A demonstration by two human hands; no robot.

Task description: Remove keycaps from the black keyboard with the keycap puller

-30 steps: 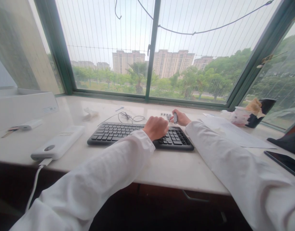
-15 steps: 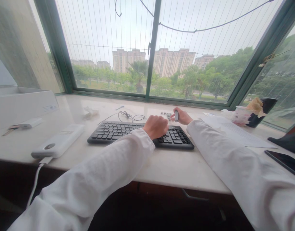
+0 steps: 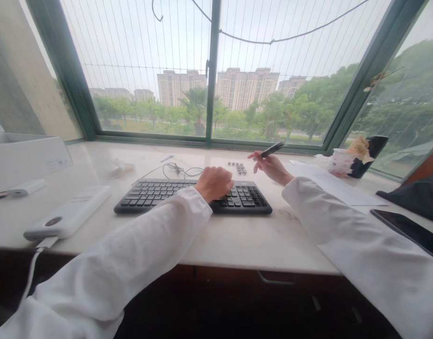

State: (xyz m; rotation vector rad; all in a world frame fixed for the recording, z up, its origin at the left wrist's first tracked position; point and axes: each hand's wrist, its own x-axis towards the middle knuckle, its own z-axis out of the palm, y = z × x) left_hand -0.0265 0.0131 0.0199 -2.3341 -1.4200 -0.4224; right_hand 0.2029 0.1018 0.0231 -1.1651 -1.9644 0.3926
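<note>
On the pale stone worktop [image 3: 237, 240], a black keyboard [image 3: 160, 195] lies mid-way along. The left hand [image 3: 213, 183] rests palm down on its right half, curled, how far closed hidden. The raised right hand [image 3: 271, 167] pinches a slim dark pen-like object [image 3: 272, 149], its exact kind hard to make out.

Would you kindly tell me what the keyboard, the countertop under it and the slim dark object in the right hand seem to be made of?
The keyboard looks like matte black plastic, with dull keys. The countertop seems polished marble or similar stone, given its faint veining and soft glare. The slim dark object has a slight sheen, perhaps plastic or metal; too small to tell.
</note>
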